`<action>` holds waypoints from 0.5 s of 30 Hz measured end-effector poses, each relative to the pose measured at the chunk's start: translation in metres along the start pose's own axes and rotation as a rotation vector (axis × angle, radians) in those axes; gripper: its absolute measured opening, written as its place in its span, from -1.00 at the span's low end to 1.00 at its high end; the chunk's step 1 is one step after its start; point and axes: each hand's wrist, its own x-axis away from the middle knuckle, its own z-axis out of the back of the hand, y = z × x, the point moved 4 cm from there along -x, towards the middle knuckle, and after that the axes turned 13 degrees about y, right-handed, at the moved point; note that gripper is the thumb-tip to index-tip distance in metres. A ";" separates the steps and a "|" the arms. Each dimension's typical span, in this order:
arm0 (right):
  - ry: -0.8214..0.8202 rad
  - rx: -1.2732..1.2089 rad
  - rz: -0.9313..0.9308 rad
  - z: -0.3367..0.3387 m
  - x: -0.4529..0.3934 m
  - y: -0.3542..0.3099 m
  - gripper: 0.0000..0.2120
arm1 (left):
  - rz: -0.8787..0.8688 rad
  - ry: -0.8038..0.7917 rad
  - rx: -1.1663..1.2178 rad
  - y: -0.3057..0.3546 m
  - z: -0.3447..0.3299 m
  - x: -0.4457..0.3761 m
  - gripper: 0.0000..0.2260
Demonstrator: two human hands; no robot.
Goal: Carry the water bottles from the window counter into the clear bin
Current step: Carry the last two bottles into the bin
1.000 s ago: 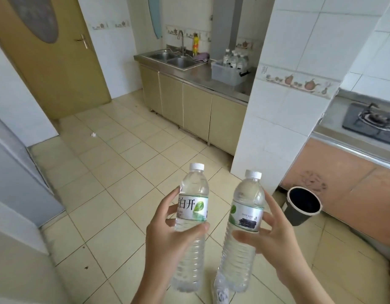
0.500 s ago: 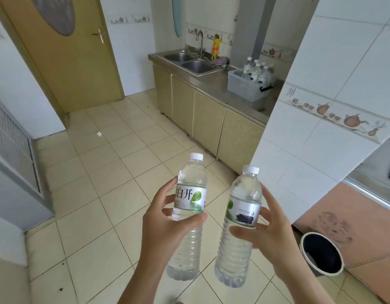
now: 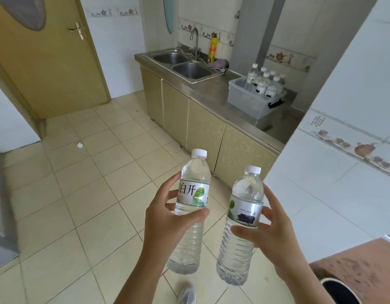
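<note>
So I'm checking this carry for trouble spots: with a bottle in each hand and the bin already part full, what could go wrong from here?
1. The clear bin already holds several bottles crowded at its far end, so setting two more in could tip them.
2. The right hand holds its bottle mostly by the fingertips, so it might slip.
3. The tiled wall corner juts out close by the right-hand bottle and could get clipped.
</note>
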 end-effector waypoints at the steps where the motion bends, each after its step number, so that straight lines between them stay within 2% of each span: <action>1: 0.008 0.004 0.001 -0.005 -0.016 -0.003 -0.05 | -0.007 -0.007 -0.001 0.004 -0.008 -0.017 -0.24; 10: -0.006 -0.001 -0.043 -0.040 -0.155 -0.024 -0.06 | -0.029 -0.058 -0.021 0.026 -0.085 -0.149 -0.23; 15: 0.009 -0.009 -0.062 -0.049 -0.254 -0.019 0.02 | -0.017 -0.062 -0.018 0.030 -0.144 -0.226 -0.21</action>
